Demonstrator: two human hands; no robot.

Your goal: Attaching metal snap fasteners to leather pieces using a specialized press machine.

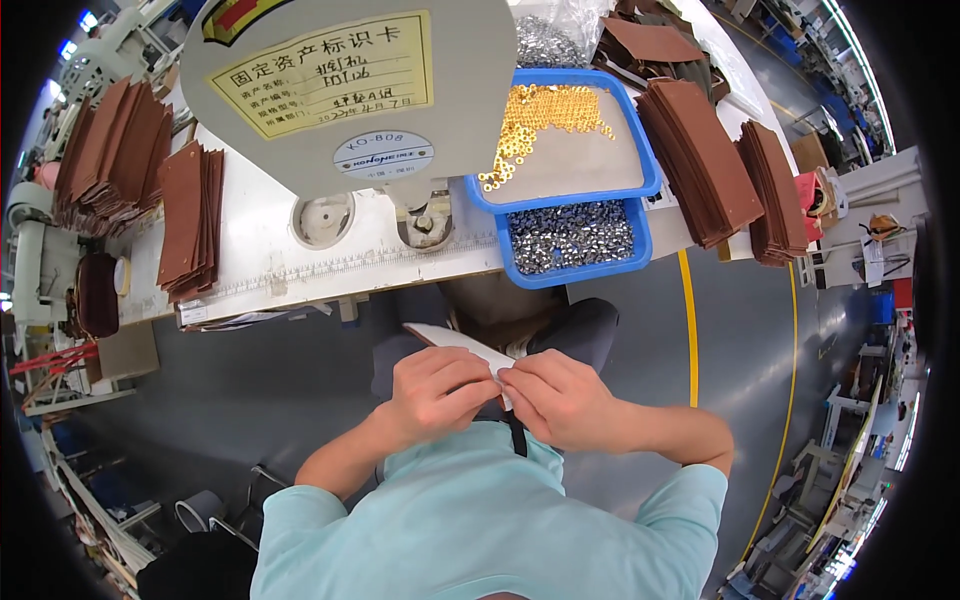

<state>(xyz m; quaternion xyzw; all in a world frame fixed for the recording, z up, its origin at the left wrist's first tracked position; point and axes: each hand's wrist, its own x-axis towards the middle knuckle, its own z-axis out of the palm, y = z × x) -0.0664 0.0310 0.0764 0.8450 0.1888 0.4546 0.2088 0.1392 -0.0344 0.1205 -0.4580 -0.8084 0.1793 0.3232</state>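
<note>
Both my hands meet in front of my chest, below the table edge. My left hand (437, 388) and my right hand (560, 395) pinch the near end of a flat piece (450, 337), white on its upper face with a brown edge, which points up and left toward the table. The fingertips touch each other on the piece. A dark strap hangs just under my hands. Above them stands a grey press machine (350, 90) with a yellow label card.
A blue tray (650, 185) holds gold eyelets, stacked over another blue tray (575, 270) of silver ones. Stacks of brown leather pieces lie at left (190, 215) and right (705, 160) on the white table (300, 270). Grey floor with a yellow line (690, 330) lies below.
</note>
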